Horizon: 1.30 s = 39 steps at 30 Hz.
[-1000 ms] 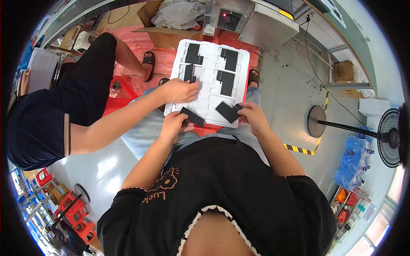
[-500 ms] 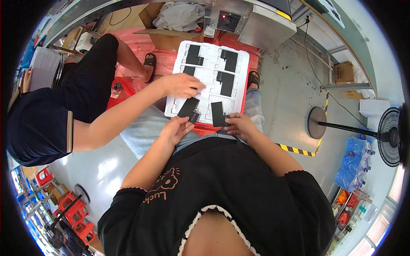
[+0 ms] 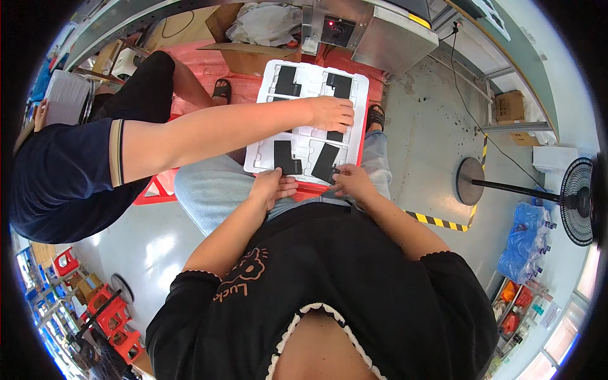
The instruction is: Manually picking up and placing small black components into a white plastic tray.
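A white moulded tray (image 3: 253, 154) lies across my lap with several flat black L-shaped pieces in its pockets. At its near left pocket, a black piece (image 3: 283, 158) lies flat, and my left hand (image 3: 271, 189) is at its lower edge, fingers stretched out, the thumb tip by the piece's corner. The near right black piece (image 3: 325, 161) sits tilted in its pocket, its lower right corner pinched by my right hand (image 3: 352, 182). A co-worker's hand (image 3: 332, 114) reaches over the middle of the tray and covers part of the right middle black piece (image 3: 335, 136).
The co-worker's forearm (image 3: 215, 130) crosses the tray from the left. A cardboard box (image 3: 253, 61) with clear plastic stands beyond it, beside a metal machine (image 3: 396, 41). To the right stands a black fan (image 3: 576, 201) on a round base (image 3: 469, 182).
The near left piece has gone from slanted in my left hand to flat in its pocket, and those fingers have opened. The right piece has tilted. The co-worker's hand has moved right.
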Each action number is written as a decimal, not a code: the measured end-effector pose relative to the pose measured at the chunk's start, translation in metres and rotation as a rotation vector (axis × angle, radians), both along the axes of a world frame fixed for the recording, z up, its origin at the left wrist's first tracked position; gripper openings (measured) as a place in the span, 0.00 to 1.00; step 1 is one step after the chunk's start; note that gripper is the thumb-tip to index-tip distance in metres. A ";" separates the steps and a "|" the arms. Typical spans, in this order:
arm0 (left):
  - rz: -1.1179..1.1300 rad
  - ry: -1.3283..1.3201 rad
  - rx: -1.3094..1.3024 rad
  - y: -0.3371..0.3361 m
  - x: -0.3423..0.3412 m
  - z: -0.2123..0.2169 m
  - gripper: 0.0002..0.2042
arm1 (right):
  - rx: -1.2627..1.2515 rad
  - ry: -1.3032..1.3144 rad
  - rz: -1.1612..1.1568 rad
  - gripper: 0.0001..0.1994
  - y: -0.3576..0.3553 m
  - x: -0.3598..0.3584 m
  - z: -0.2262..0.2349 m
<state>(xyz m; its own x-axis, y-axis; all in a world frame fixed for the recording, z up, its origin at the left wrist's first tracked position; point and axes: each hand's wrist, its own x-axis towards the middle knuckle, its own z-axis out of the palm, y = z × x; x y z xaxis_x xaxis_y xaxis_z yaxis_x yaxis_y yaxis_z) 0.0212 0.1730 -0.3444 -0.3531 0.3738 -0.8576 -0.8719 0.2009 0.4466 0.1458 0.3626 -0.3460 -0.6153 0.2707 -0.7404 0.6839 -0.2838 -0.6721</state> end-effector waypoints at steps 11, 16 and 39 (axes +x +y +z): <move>-0.605 0.568 -0.406 -0.013 -0.037 0.003 0.15 | 0.077 0.018 0.083 0.17 0.007 0.000 -0.005; -1.036 1.307 -0.726 -0.022 -0.029 -0.021 0.17 | 0.686 0.135 0.329 0.17 0.000 0.000 -0.003; -0.922 1.592 -0.698 -0.010 -0.020 0.000 0.30 | 0.794 0.299 0.624 0.11 -0.001 -0.004 0.016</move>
